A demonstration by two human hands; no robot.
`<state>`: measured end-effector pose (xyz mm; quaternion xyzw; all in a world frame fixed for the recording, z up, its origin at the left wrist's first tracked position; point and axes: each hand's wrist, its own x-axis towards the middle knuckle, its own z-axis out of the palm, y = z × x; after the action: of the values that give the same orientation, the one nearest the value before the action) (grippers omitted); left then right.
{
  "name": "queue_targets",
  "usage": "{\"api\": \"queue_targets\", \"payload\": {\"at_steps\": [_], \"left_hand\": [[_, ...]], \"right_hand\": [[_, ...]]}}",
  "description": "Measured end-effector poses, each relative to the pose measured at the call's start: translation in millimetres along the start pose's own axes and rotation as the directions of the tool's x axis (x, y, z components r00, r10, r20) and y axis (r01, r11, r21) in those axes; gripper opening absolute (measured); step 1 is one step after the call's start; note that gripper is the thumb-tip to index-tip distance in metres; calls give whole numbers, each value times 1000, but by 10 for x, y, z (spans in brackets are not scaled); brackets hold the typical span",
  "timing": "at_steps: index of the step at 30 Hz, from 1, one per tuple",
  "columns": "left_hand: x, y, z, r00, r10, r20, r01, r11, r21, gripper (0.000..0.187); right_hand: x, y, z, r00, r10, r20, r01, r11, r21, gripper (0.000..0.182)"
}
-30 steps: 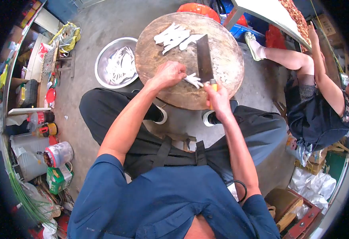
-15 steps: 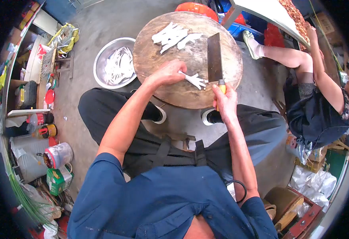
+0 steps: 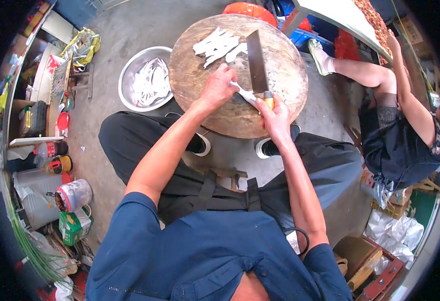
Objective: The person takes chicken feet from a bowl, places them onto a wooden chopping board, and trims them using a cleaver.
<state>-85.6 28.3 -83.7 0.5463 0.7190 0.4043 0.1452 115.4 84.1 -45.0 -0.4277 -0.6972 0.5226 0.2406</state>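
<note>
My left hand (image 3: 219, 89) pinches one end of a pale chicken foot (image 3: 243, 92) over the round wooden chopping block (image 3: 287, 67). The foot's other end reaches to the fingers of my right hand (image 3: 277, 118). That hand is wrapped round the yellow handle of a cleaver (image 3: 256, 61), whose broad dark blade points away from me across the block. Toward the block's far left lies a pile of chicken feet (image 3: 217, 46), with a separate white piece close to the blade. More white chicken feet (image 3: 151, 83) fill part of a metal basin (image 3: 123, 86) on the floor to the left.
At the right sits another person (image 3: 380, 80), one hand at a white table (image 3: 330, 14) holding reddish-brown bits. Red and blue bags stand behind the block. Shelves, bottles, a lidded tub (image 3: 74, 195) and green stalks line the left side. My knees flank the block.
My right hand and the cleaver have moved left, closer to my left hand. My left hand has shifted slightly away from me, and the foot's spread toes now lie by my right fingers.
</note>
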Motion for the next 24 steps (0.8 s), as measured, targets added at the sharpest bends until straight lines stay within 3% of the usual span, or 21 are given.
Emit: {"api": "queue_targets", "payload": {"at_steps": [1,2,4,8,10,16,18,24], "left_hand": [[-8,-1,2,1000,27,-8,-27,1000,-8,22],[-7,-8,-1,998,54,-18,-54,998,-16,22],[-10,-21,8,997,65,-31,-65,998,-18,22],[-4,-14,19,999,39,-23,-39,999,-12,22],[2,-7,14,999,35,-29,-35,999,-7,22],[-10,-11,22,999,42,-25,-43,999,-11,21],[6,-3,-1,998,62,-28,-62,998,4,21],[-6,6,0,999,40,-21,-40,999,11,21]], "right_hand": [[38,56,11,999,-24,21,27,991,-127,28],[65,113,0,999,-27,25,30,991,-128,28],[36,-22,-37,996,70,63,-69,997,-16,30],[-14,-168,-90,994,75,79,-75,997,2,28],[-51,-252,-85,999,19,-33,-15,994,104,26],[-13,-207,-9,997,-53,-62,61,989,138,22],[36,-89,14,992,110,55,-106,992,-69,27],[120,-92,-114,982,127,139,-136,989,57,26]]}}
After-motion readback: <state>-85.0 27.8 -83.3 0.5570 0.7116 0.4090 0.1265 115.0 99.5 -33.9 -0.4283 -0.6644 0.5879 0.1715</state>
